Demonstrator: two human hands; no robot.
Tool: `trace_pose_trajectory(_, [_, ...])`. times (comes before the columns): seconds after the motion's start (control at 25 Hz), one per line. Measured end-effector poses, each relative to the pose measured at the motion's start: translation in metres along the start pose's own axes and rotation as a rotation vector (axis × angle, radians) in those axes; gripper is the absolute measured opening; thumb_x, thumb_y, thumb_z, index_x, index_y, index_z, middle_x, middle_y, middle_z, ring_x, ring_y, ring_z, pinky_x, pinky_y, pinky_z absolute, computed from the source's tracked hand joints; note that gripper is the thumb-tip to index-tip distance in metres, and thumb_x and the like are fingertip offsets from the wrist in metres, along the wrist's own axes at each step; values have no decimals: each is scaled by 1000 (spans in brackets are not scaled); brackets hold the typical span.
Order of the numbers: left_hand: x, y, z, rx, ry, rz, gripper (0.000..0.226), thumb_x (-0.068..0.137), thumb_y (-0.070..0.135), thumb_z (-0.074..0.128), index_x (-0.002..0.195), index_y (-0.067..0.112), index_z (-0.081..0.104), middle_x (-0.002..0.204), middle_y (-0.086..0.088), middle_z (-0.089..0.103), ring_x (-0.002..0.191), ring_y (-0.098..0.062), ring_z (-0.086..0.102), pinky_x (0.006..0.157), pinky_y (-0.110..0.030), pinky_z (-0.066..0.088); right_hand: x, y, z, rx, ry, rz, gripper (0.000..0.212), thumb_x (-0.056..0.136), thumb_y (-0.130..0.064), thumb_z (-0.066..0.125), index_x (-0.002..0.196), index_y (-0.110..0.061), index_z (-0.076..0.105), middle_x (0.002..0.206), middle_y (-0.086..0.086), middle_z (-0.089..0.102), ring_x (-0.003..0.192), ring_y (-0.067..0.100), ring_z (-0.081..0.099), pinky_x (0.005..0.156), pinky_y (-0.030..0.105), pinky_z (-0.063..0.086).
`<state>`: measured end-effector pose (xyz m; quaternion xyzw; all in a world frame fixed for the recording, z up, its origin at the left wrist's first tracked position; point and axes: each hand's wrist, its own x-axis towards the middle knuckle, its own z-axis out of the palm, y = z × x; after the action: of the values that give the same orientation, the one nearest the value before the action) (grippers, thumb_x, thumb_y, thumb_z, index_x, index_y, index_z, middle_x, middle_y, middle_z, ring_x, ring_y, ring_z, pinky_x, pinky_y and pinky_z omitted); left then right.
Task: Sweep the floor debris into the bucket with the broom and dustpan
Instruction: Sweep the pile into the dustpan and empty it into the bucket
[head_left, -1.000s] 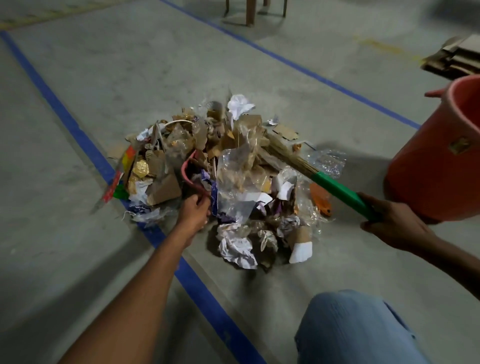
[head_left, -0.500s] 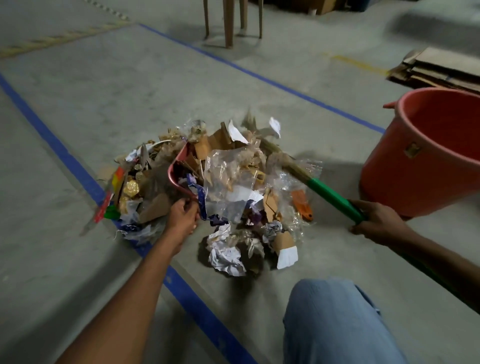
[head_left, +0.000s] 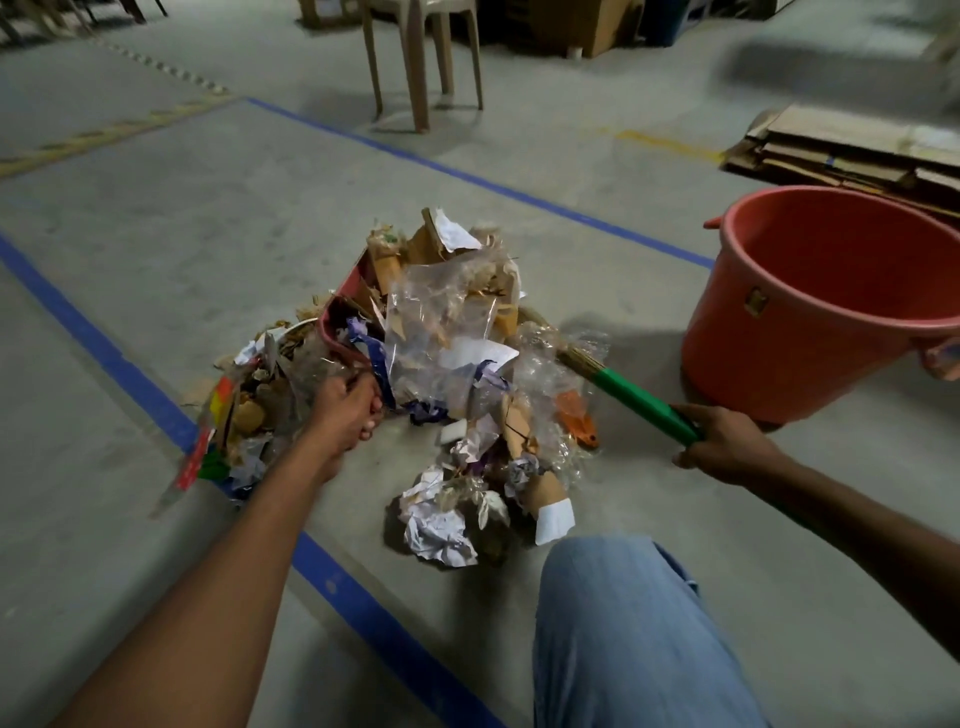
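A pink dustpan (head_left: 347, 304) heaped with clear plastic, cardboard scraps and paper is tilted up above the floor, and my left hand (head_left: 345, 410) grips its handle. My right hand (head_left: 719, 444) holds the green handle of the broom (head_left: 639, 397), whose straw bristles lie under the right side of the load. More debris (head_left: 452, 512) of crumpled paper and wrappers lies on the concrete in front of my knee, and another clump sits left of my hand. The orange bucket (head_left: 810, 317) stands open at the right, apart from the dustpan.
Blue tape lines (head_left: 119, 374) cross the concrete floor. A plastic chair (head_left: 421, 57) stands at the back. Flattened cardboard (head_left: 841, 150) is stacked behind the bucket. My knee in blue jeans (head_left: 623, 623) fills the lower middle.
My left hand has lifted the loaded dustpan off the pile and carried it right toward the bucket. The view has tilted up, showing more of the bucket and the chair.
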<state>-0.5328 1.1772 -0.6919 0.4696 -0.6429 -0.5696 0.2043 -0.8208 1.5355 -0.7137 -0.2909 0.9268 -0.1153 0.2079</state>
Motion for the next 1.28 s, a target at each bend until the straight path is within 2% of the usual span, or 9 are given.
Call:
trace_pose_trajectory(0.16, [3, 22, 10, -15, -10, -1, 32, 106, 27, 46, 76, 17, 52, 63, 1, 54, 39, -7, 38, 42, -22, 25, -3, 10, -3, -59, -43, -7, 76, 72, -21, 80, 144, -28, 55, 107, 4, 70, 79, 13, 69, 73, 36, 62])
trace_pose_trajectory(0.28, [3, 35, 23, -14, -24, -2, 31, 106, 24, 45, 76, 16, 52, 62, 1, 53, 41, -9, 38, 42, -22, 25, -6, 12, -6, -41, -67, 11, 75, 73, -20, 80, 143, -27, 55, 109, 3, 69, 79, 12, 69, 73, 35, 62])
trace_pose_trajectory(0.44, [8, 43, 48, -11, -91, 0, 29, 106, 21, 45, 78, 17, 52, 66, -1, 54, 45, -11, 38, 44, -23, 26, -6, 5, -14, -10, -92, 42, 73, 77, -18, 78, 145, -26, 53, 106, 3, 66, 71, 16, 70, 59, 33, 62])
trace_pose_trajectory(0.56, [4, 54, 74, 8, -141, 17, 30, 106, 20, 45, 77, 16, 52, 63, -2, 53, 42, -10, 37, 39, -18, 26, -5, -4, -18, 16, -160, 65, 69, 82, -14, 77, 145, -23, 51, 96, 3, 64, 65, 16, 65, 55, 31, 61])
trace_pose_trajectory(0.72, [-4, 76, 114, 7, -236, 46, 31, 107, 23, 48, 77, 15, 52, 59, 0, 52, 42, -12, 37, 37, -18, 25, 0, -13, -22, 25, -205, 69, 64, 82, -13, 77, 142, -19, 54, 94, 11, 72, 60, 16, 63, 57, 33, 59])
trace_pose_trajectory(0.84, [-4, 88, 144, -29, -333, 67, 31, 107, 24, 49, 78, 14, 51, 56, -1, 49, 39, -12, 36, 38, -19, 26, 2, -12, -26, 61, -220, 94, 66, 83, -13, 77, 143, -19, 52, 101, 11, 71, 67, 18, 64, 59, 33, 59])
trace_pose_trajectory(0.96, [-8, 106, 170, 21, -386, 81, 35, 107, 30, 49, 76, 13, 50, 51, -1, 46, 33, -10, 33, 35, -15, 23, -1, -10, -25, 82, -225, 133, 67, 82, -13, 78, 144, -18, 52, 103, 11, 71, 67, 18, 64, 59, 32, 58])
trace_pose_trajectory(1.12, [-2, 151, 206, 14, -494, 130, 33, 107, 26, 48, 76, 15, 50, 61, -1, 49, 39, -9, 35, 36, -18, 25, -6, -4, -14, 134, -219, 172, 65, 82, -14, 78, 142, -20, 54, 101, 10, 71, 68, 17, 63, 67, 36, 61])
trace_pose_trajectory(1.28, [3, 208, 255, 55, -582, 201, 30, 106, 32, 50, 80, 17, 51, 64, 2, 49, 43, -8, 35, 39, -19, 27, -11, 1, -5, 168, -226, 154, 59, 83, -15, 76, 138, -20, 55, 99, 5, 69, 71, 16, 66, 67, 35, 63])
